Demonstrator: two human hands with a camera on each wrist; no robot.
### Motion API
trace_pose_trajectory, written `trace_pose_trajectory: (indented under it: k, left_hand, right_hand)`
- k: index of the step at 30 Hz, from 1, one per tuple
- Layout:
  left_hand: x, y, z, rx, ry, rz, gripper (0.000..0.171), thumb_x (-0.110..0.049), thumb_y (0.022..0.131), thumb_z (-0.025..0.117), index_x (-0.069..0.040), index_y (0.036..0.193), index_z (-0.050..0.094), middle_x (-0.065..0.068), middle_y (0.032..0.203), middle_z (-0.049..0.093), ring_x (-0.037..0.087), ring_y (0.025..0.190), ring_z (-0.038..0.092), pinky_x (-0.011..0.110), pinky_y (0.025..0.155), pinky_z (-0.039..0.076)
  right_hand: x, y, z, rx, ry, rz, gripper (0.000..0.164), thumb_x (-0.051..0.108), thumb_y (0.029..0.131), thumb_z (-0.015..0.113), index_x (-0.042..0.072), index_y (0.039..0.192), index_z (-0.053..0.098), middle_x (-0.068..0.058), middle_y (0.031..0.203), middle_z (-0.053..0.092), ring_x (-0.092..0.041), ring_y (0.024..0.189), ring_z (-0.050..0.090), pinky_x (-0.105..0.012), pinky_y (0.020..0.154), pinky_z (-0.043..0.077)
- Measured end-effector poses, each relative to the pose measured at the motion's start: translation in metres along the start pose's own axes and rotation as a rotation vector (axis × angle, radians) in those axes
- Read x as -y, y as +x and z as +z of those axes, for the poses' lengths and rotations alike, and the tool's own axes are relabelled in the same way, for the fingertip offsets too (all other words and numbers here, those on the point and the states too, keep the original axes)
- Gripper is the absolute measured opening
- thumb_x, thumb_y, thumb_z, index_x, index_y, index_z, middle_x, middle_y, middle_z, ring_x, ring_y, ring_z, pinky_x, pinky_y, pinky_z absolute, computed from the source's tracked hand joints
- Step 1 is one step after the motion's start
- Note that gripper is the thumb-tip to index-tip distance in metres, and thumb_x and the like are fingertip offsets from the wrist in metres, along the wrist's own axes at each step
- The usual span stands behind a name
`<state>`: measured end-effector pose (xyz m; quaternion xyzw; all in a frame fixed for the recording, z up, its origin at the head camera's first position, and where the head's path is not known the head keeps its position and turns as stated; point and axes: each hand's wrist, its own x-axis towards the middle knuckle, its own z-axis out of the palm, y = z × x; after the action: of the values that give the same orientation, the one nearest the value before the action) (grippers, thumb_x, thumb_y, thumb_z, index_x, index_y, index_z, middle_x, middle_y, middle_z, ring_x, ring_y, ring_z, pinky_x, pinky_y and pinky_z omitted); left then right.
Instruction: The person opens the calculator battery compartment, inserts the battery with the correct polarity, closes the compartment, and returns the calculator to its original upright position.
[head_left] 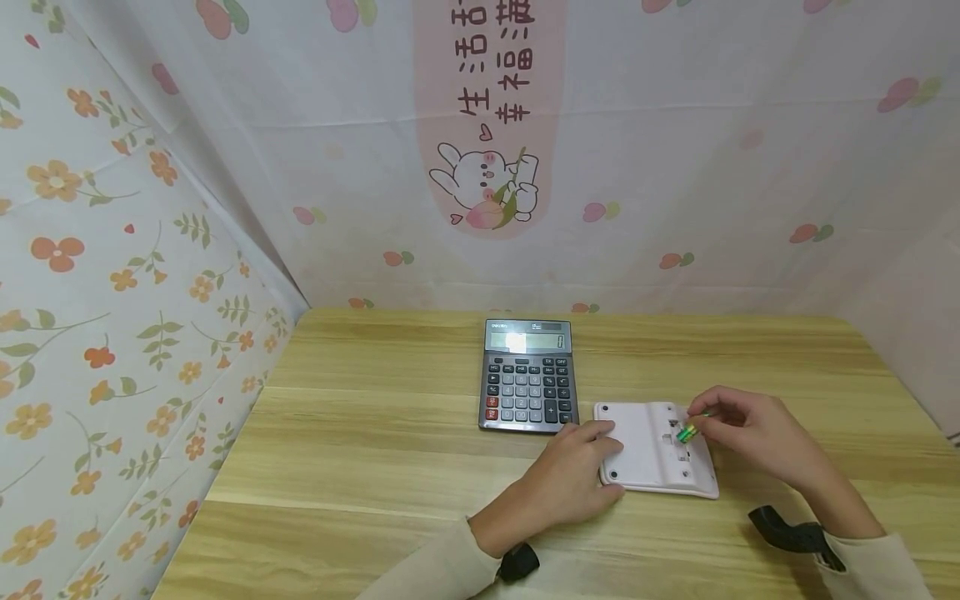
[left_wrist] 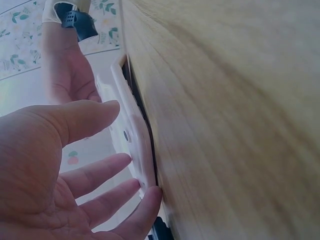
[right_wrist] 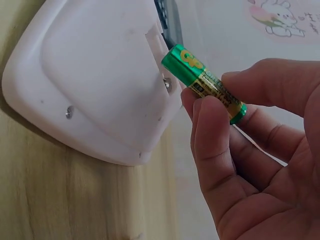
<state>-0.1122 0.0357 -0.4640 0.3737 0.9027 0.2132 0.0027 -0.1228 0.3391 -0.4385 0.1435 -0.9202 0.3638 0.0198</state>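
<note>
A pale pink device (head_left: 633, 442) lies back side up on the table, its small battery compartment (head_left: 683, 455) uncovered. My right hand (head_left: 757, 429) pinches a green and gold battery (right_wrist: 202, 82) between thumb and fingertips, tilted over that compartment. In the right wrist view, a metal contact (right_wrist: 167, 84) shows just beside the battery's green end. At the device's left side rests my left hand (head_left: 562, 479), its fingertips touching the edge and its fingers spread. The left wrist view shows the thumb near the device's rim (left_wrist: 142, 137).
A grey calculator (head_left: 528, 387) with a lit-looking display reading 0 lies face up, just left of and behind the pink device. Printed cloth (head_left: 637, 150) hangs along the table's back edge, and floral cloth (head_left: 150, 333) along the left side. The wooden table (head_left: 360, 467) runs underneath.
</note>
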Motion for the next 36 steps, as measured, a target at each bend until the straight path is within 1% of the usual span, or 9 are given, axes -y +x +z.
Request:
trace_pose_trajectory:
  k: [3, 7, 14, 19, 21, 26, 30, 36]
  left_hand:
    - [0.0, 0.0, 0.0, 0.003, -0.002, -0.001, 0.046, -0.032, 0.093, 0.086, -0.01, 0.133, 0.079, 0.005, 0.151, 0.066, 0.015, 0.142, 0.058, 0.025, 0.112, 0.044]
    - [0.0, 0.0, -0.001, 0.002, -0.002, 0.001, 0.046, -0.032, 0.093, 0.086, -0.011, 0.133, 0.079, 0.005, 0.151, 0.066, 0.014, 0.142, 0.058, 0.025, 0.111, 0.044]
    - [0.0, 0.0, -0.001, 0.005, -0.005, -0.002, 0.046, -0.032, 0.093, 0.086, -0.011, 0.133, 0.079, 0.004, 0.152, 0.066, 0.013, 0.143, 0.057, 0.025, 0.112, 0.043]
    - [0.0, 0.0, -0.001, -0.002, 0.001, 0.006, 0.045, -0.033, 0.093, 0.086, -0.011, 0.132, 0.079, 0.004, 0.151, 0.066, 0.012, 0.143, 0.057, 0.025, 0.111, 0.044]
    - [0.0, 0.0, 0.0, -0.005, 0.001, 0.007, 0.045, -0.033, 0.093, 0.086, -0.011, 0.132, 0.079, 0.004, 0.15, 0.067, 0.012, 0.143, 0.057, 0.025, 0.111, 0.044]
    - [0.0, 0.0, 0.0, -0.007, -0.005, 0.007, 0.046, -0.032, 0.093, 0.086, -0.01, 0.132, 0.079, 0.004, 0.15, 0.067, 0.012, 0.143, 0.057, 0.025, 0.112, 0.044]
    - [0.0, 0.0, 0.0, -0.007, -0.004, 0.008, 0.046, -0.031, 0.092, 0.087, -0.011, 0.132, 0.079, 0.004, 0.15, 0.067, 0.012, 0.143, 0.057, 0.025, 0.112, 0.044]
    - [-0.001, 0.0, 0.0, 0.004, 0.005, -0.01, 0.047, -0.027, 0.092, 0.088, -0.012, 0.135, 0.078, 0.005, 0.152, 0.065, 0.018, 0.137, 0.061, 0.026, 0.111, 0.045]
  right_hand:
    - [0.0, 0.001, 0.002, 0.001, 0.005, -0.012, 0.008, 0.008, 0.102, 0.08, 0.012, 0.108, 0.077, 0.008, 0.094, 0.076, -0.009, 0.083, 0.07, -0.022, 0.073, 0.055]
    - [0.0, 0.002, 0.004, 0.0, 0.004, -0.006, 0.011, 0.009, 0.102, 0.08, 0.01, 0.111, 0.075, 0.008, 0.093, 0.076, -0.008, 0.084, 0.071, -0.022, 0.073, 0.055]
    - [-0.001, 0.001, 0.006, 0.001, 0.01, -0.005, 0.009, 0.006, 0.101, 0.081, 0.011, 0.106, 0.074, 0.007, 0.088, 0.073, -0.013, 0.076, 0.068, -0.025, 0.065, 0.051]
    - [-0.002, 0.001, 0.008, 0.002, -0.008, -0.019, 0.012, 0.006, 0.1, 0.082, 0.014, 0.103, 0.074, 0.01, 0.086, 0.072, -0.011, 0.075, 0.066, -0.024, 0.065, 0.052]
    - [-0.001, 0.001, 0.009, 0.005, 0.003, -0.016, 0.012, 0.006, 0.1, 0.082, 0.014, 0.103, 0.075, 0.01, 0.085, 0.072, -0.011, 0.074, 0.066, -0.025, 0.064, 0.053]
    - [0.001, 0.001, 0.012, 0.014, 0.052, -0.017, 0.01, 0.008, 0.101, 0.082, 0.015, 0.104, 0.077, 0.004, 0.094, 0.074, -0.011, 0.076, 0.069, -0.028, 0.063, 0.058]
    - [0.002, 0.002, 0.015, 0.018, 0.06, -0.017, 0.009, 0.008, 0.101, 0.081, 0.016, 0.103, 0.078, -0.001, 0.102, 0.076, -0.012, 0.077, 0.072, -0.03, 0.063, 0.06]
    - [0.004, 0.003, 0.018, 0.015, 0.023, -0.004, 0.01, 0.01, 0.1, 0.083, 0.017, 0.106, 0.079, 0.001, 0.104, 0.077, -0.009, 0.08, 0.07, -0.028, 0.065, 0.058]
